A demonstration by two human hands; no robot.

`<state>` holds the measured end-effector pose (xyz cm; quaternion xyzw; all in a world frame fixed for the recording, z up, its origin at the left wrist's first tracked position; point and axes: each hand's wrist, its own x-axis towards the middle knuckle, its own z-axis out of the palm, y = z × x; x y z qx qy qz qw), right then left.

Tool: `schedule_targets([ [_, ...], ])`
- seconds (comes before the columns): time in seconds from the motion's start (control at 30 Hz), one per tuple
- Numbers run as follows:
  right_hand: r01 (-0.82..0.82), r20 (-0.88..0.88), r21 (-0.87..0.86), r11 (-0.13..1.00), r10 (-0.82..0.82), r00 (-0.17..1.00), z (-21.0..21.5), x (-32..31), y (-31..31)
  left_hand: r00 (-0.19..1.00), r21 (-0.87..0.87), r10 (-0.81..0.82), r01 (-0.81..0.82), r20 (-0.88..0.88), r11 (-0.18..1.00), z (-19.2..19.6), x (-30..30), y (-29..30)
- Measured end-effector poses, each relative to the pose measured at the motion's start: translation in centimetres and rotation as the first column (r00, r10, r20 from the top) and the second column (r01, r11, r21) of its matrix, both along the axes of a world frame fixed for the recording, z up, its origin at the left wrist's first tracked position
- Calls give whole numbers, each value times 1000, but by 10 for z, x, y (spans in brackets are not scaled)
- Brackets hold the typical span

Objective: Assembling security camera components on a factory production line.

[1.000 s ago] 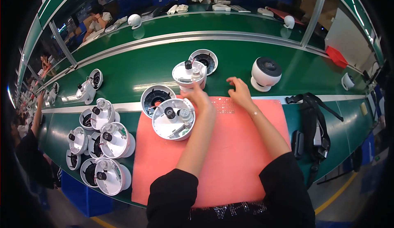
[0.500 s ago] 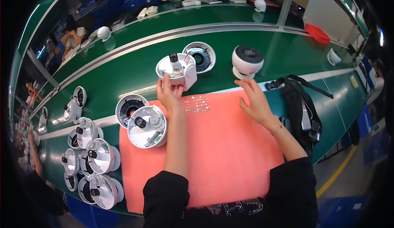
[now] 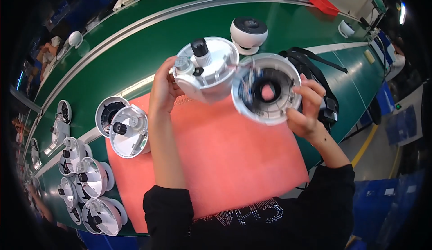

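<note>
Head view: hands (image 3: pixel 164 85) hold white housing (image 3: pixel 206 67), ring (image 3: pixel 266 88).

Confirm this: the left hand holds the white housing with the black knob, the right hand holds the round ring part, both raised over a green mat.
Wrong on the mat: the head view shows it is pink. The left hand holds the white housing with the black knob, the right hand the ring part, both raised above it.
</note>
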<state>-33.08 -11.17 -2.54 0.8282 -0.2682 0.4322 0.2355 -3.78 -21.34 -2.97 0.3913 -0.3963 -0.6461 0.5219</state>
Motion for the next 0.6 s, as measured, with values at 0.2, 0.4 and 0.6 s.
schedule_targets([
  [0.2,-517,491,834,194,167,855,27,13,82,468,111,-853,858,232,501,-4,-30,19],
  [0.4,-591,602,790,-163,22,798,27,36,80,0,61,-790,997,613,47,-5,-74,51],
  [0.6,-473,385,874,110,436,813,33,34,77,596,-488,59,594,801,640,17,-20,124],
])
